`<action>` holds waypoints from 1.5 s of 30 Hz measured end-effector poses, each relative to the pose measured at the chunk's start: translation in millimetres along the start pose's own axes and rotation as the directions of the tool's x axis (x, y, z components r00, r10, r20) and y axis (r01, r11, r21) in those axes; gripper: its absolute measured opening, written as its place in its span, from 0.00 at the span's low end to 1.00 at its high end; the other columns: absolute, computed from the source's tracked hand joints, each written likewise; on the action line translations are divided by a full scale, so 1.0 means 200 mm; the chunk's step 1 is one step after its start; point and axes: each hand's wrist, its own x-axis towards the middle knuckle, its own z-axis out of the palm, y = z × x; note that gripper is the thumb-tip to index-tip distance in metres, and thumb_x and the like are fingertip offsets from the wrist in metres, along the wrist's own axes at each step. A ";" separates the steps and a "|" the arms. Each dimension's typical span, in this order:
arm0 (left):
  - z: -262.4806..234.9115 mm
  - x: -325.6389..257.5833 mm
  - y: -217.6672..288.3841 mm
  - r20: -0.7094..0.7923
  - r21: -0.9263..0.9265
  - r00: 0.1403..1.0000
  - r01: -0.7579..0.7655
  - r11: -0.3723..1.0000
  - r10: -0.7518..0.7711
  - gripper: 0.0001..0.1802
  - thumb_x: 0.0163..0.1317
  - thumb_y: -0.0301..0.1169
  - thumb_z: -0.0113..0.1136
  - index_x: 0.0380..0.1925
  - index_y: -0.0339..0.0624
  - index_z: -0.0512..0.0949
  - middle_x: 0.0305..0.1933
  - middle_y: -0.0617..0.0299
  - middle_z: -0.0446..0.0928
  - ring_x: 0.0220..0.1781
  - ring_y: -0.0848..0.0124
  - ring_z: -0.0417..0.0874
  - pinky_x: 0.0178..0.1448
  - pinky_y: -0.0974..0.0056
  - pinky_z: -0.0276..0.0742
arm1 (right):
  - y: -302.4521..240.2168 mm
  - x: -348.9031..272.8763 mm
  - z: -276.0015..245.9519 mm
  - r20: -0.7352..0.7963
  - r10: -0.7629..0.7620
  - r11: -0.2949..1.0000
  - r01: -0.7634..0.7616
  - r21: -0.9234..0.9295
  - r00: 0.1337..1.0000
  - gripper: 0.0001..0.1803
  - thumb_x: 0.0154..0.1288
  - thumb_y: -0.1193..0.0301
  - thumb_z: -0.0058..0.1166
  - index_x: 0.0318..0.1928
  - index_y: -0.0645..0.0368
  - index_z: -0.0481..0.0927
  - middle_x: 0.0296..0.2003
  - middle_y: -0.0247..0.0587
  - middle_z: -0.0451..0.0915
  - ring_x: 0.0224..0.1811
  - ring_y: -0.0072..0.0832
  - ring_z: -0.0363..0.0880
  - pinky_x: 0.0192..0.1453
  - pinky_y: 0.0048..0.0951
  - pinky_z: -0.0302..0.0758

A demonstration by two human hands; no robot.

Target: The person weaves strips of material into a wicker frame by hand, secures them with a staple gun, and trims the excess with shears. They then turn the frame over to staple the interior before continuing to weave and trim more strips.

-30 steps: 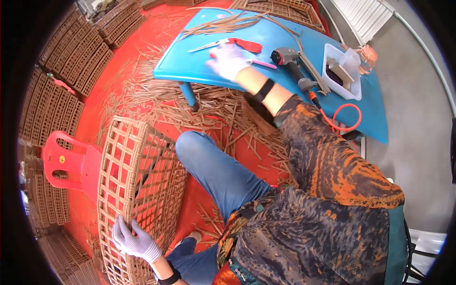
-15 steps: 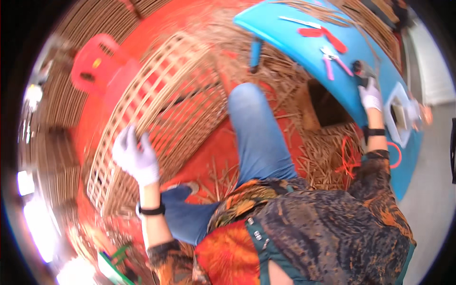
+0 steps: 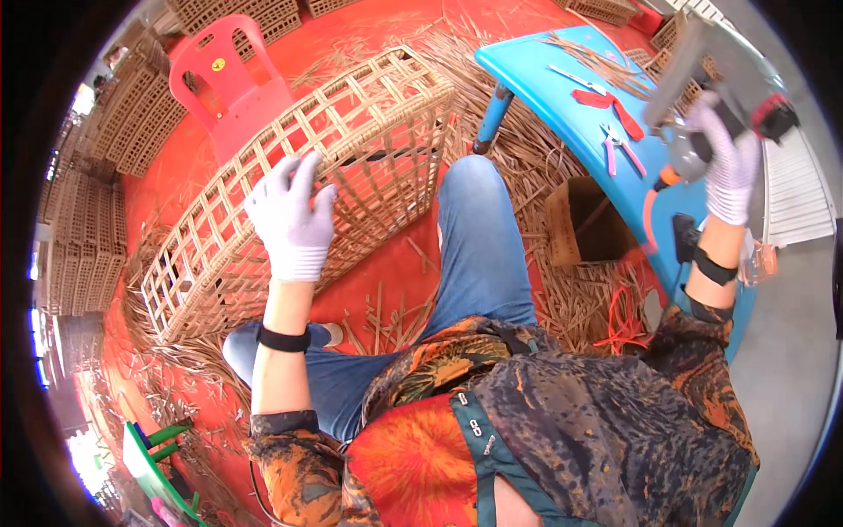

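Observation:
My right hand (image 3: 734, 171), in a white glove, is wrapped round the handle of a grey air staple gun (image 3: 688, 156). An orange-red hose (image 3: 649, 220) runs from its orange fitting. The gun is raised over the right side of the blue table (image 3: 562, 92) and partly smeared by motion. My left hand (image 3: 290, 215), also gloved, has its fingers apart and curved over the near side of a large woven basket frame (image 3: 386, 88). Nothing shows in that hand; whether its fingertips touch the weave I cannot tell. The openwork basket lies to the left of my knee.
On the table lie pink-handled cutters (image 3: 622, 151), a knife (image 3: 575, 79), a red sheath (image 3: 610, 107) and loose strips. A red chair (image 3: 233, 79) stands beyond the basket. Beneath the table edge is a brown box (image 3: 566, 228). Woven pieces (image 3: 83, 237) are stacked at left; dry strips litter the red floor.
My right hand has lifted the staple gun up from the table, outward to the right. My left hand has shifted right and up along the basket. The view has turned a little.

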 end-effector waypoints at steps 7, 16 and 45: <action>0.12 0.08 -0.02 0.116 0.085 0.992 0.042 0.995 -0.052 0.26 0.51 0.45 0.74 0.54 0.64 0.83 0.47 0.64 0.79 0.52 0.62 0.77 0.59 0.51 0.66 | 0.01 -0.06 0.55 0.534 0.167 0.977 -0.211 0.021 0.828 0.21 0.58 0.59 0.72 0.44 0.60 0.82 0.27 0.33 0.82 0.24 0.20 0.79 0.29 0.25 0.76; 0.10 0.04 -0.05 0.086 -0.040 0.996 -0.009 0.999 0.012 0.25 0.48 0.39 0.76 0.50 0.64 0.85 0.37 0.69 0.76 0.42 0.66 0.77 0.50 0.57 0.67 | -0.09 0.25 0.93 0.842 -0.142 0.944 0.326 -0.042 0.520 0.25 0.61 0.61 0.72 0.55 0.60 0.82 0.42 0.39 0.88 0.42 0.21 0.84 0.50 0.31 0.81; 0.09 0.03 -0.04 0.055 -0.008 0.998 -0.015 1.000 0.016 0.25 0.47 0.38 0.76 0.49 0.64 0.86 0.38 0.72 0.78 0.41 0.70 0.77 0.50 0.59 0.67 | -0.11 0.58 1.21 0.993 -0.116 0.933 0.340 0.121 -0.034 0.19 0.60 0.65 0.72 0.48 0.61 0.85 0.40 0.41 0.89 0.40 0.23 0.85 0.46 0.28 0.82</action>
